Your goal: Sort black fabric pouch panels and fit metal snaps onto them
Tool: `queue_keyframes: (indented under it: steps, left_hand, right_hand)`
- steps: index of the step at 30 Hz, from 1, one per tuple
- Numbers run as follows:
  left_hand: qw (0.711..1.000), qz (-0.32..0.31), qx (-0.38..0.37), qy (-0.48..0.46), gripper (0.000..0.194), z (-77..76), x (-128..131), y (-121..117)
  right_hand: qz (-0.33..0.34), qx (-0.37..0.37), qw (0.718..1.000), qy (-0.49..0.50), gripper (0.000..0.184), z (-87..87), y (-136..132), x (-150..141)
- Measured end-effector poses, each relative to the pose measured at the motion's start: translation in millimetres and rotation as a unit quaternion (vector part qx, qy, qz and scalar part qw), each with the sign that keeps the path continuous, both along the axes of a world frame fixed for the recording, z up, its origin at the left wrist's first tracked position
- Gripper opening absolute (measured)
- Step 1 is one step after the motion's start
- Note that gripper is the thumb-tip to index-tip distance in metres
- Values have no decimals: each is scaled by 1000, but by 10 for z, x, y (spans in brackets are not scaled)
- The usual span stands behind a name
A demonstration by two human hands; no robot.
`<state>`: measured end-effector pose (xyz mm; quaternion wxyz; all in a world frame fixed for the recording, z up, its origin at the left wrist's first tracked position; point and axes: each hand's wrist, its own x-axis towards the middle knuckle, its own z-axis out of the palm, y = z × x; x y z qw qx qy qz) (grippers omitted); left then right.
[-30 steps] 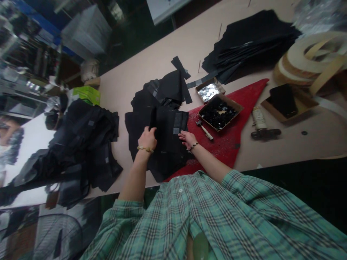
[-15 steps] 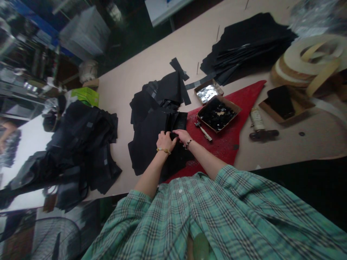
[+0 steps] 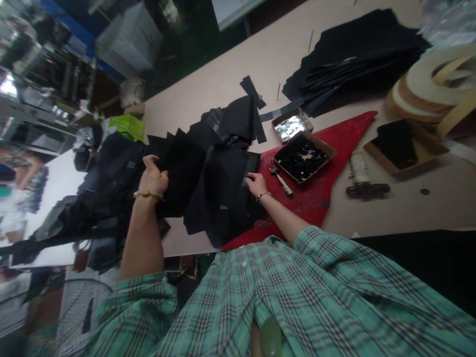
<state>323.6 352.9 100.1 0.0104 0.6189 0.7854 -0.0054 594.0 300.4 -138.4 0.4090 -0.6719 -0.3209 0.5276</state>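
My left hand is closed on the left edge of a black fabric panel, raised at the left of the pile. Several pointed corners stand up along its top. Closer to my body's middle lies another black panel with a small pale mark near its lower part. At that panel's right edge, my right hand is closed in a pinch on the black fabric. Its fingertips rest beside the red mat. Just right of this hand lies a small hammer with a pale handle.
On the mat stands a cardboard box of black pieces, with a box of silvery discs behind it. Black sheets are stacked farther back. Tape rolls and a larger hammer sit right. Dark bags lie left.
My hands were together at the pile's right side. The left has swung far left with a black panel, fanning the fabric out. The right has shifted slightly right, and the view has moved a little.
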Motion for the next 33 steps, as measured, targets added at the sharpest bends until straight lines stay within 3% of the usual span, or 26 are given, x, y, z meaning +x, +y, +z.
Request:
queue_keyframes:
  steps: [2, 4, 6, 9, 12, 16, 21, 27, 33]
  left_hand:
    - [999, 15, 22, 27, 44, 87, -22, -22]
    - [998, 6, 43, 42, 29, -10, 98, -82]
    - [998, -36, 42, 24, 27, -264, 347, -176]
    - [990, -126, -21, -68, 31, -764, 797, -340]
    - [975, -151, -63, -150, 42, -1166, 1048, -447]
    - [965, -135, -45, -219, 38, -1437, 961, -434]
    - [933, -140, -38, -330, 35, -1650, 745, -342]
    - [886, -165, -55, -429, 31, -1878, 630, -241]
    - [859, -187, -71, -472, 31, -2012, 613, -213]
  right_hand:
    - [-4, 29, 1000, -5, 29, 77, 3, -12]
    - [-9, 69, 998, -2, 29, 187, -16, -69]
    - [1, 103, 995, 12, 29, 320, -37, -189]
    - [38, 119, 990, 68, 33, 496, -24, -448]
    - [39, 104, 989, 101, 37, 543, 39, -658]
    - [5, 114, 984, 136, 41, 403, 68, -736]
    - [-26, 150, 969, 193, 66, 271, -29, -751]
    - [-33, 165, 979, 118, 81, 230, -65, -789]
    - [-24, 179, 983, -32, 91, 245, -130, -819]
